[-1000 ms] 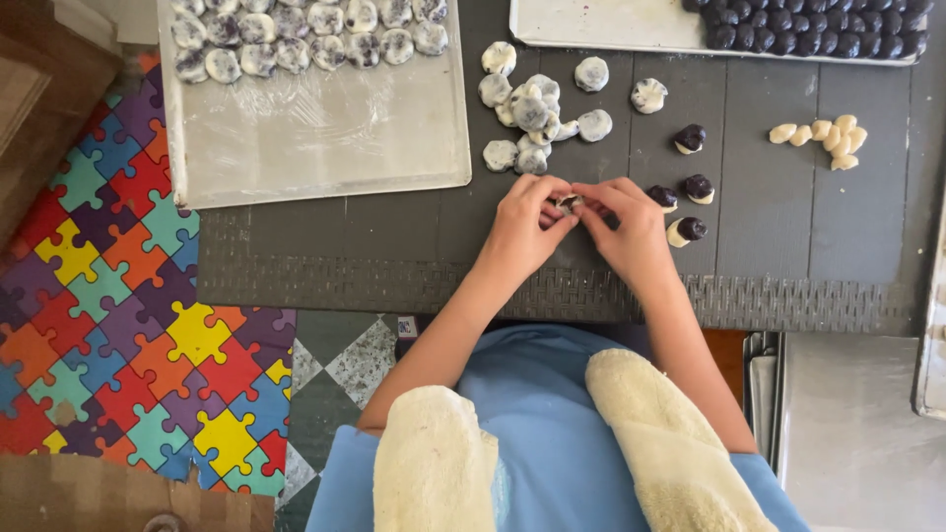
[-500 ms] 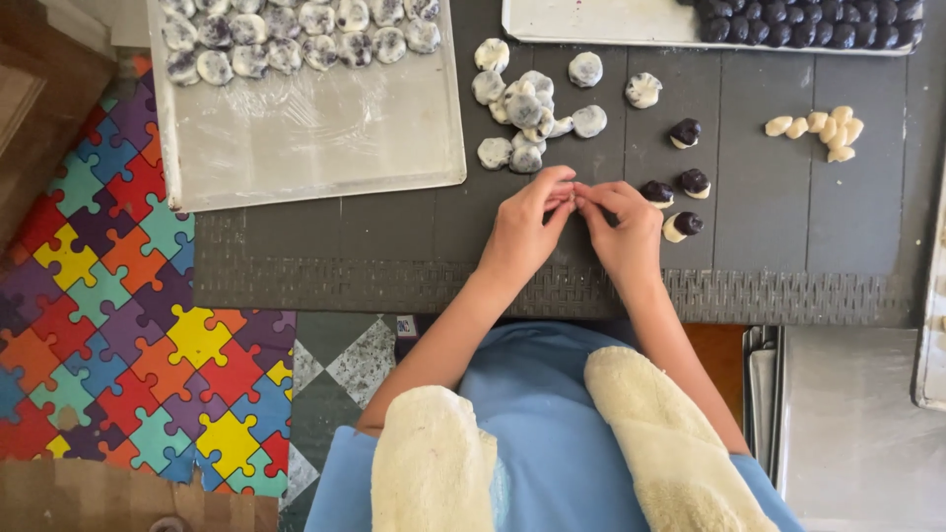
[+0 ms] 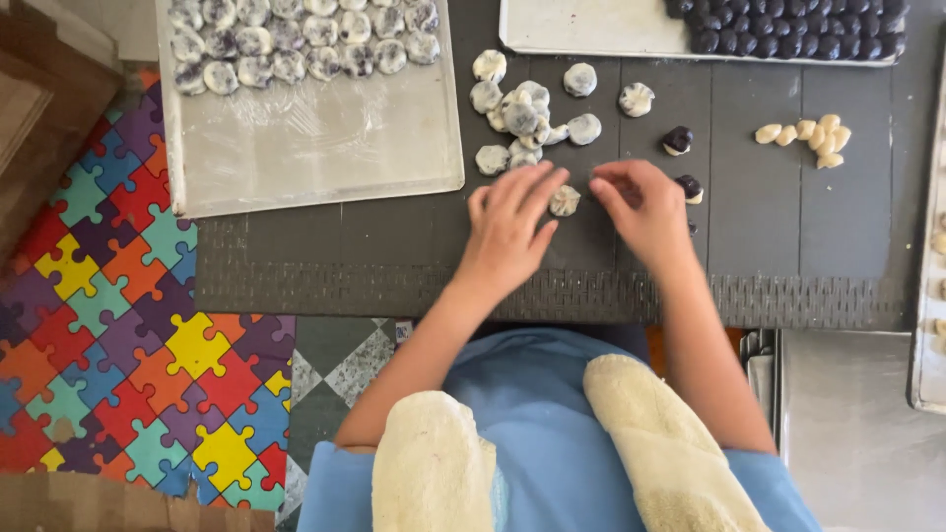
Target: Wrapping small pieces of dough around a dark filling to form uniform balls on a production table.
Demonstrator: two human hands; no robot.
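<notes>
Head view: left tray [image 3: 315, 148] holds pale dough balls [image 3: 296, 39]; far tray [image 3: 591, 30] dark balls [image 3: 788, 25]; both hands' fingers [image 3: 537, 187] apart beside wrapped ball [image 3: 565, 201].

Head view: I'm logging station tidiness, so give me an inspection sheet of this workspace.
Surface: dark mat, woven front edge.
Job's things: dough piece lies between both hands; loose pile of wrapped balls behind it; dark-filled pieces beside right hand.
Clutter: small pale lumps.
Hands: left hand fingers spread beside the piece; right hand fingertips near it.
Cables: nothing seen.
Surroundings: tray of wrapped balls, tray of dark balls, puzzle floor mat.
</notes>
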